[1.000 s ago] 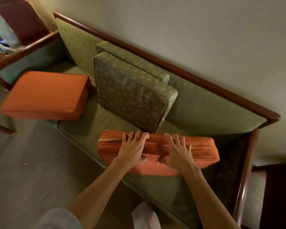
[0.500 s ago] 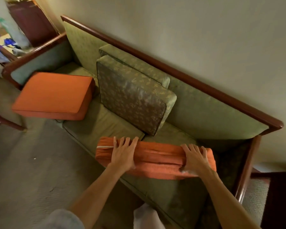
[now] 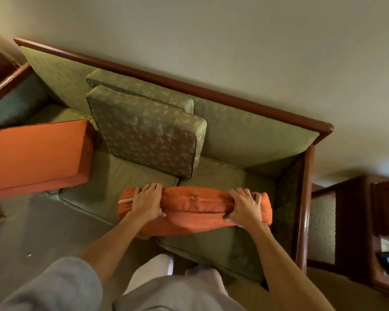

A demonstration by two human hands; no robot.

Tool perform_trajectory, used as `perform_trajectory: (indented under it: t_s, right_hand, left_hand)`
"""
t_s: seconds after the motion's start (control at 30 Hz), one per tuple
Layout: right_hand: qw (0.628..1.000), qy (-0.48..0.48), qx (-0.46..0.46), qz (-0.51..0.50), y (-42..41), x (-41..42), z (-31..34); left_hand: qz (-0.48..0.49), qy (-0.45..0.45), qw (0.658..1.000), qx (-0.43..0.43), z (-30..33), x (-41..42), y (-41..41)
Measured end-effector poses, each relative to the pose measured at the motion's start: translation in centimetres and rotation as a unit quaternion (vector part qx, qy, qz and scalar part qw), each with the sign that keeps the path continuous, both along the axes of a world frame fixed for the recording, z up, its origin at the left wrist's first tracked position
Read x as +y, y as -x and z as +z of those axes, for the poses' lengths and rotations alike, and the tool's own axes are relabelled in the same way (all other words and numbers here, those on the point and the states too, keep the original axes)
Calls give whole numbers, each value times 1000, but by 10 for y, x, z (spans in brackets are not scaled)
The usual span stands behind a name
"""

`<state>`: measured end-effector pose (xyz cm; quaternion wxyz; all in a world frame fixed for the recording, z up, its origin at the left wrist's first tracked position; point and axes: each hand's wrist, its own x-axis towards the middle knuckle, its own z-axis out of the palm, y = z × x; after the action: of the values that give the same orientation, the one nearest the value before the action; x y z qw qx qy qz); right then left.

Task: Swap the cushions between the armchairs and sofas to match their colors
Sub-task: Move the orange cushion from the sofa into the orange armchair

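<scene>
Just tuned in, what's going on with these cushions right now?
A person is bent over the green sofa, gripping an orange cushion on edge at the front of the seat, left hand near its left end, right hand near its right. A second orange cushion lies flat at the sofa's left end. Two green patterned cushions lean against the backrest. Neither orange cushion has left the green sofa yet.
</scene>
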<state>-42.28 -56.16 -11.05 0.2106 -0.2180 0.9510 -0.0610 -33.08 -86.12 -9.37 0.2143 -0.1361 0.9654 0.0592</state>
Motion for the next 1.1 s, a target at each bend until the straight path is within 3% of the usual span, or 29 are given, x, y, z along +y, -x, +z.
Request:
perform_trajectory:
  t_s: [0.17, 0.33, 0.53, 0.8, 1.1]
  right_hand:
    - [993, 12, -5, -115, -42, -3, 13]
    - [969, 21, -20, -244, -111, 1, 38]
    - [934, 12, 31, -357, -216, 11, 71]
    - [870, -8, 81, -486, -366, 58, 138]
    - [807, -23, 148, -571, -574, 121, 205]
  left_hand:
    - [-106, -10, 994, -4, 10, -22, 17]
    - [-253, -24, 967, 29, 19, -24, 26]
    - [-422, -68, 901, 78, 43, 8, 31]
    - [-591, -140, 786, 114, 105, 122, -16]
    - [-650, -230, 712, 132, 166, 258, -166]
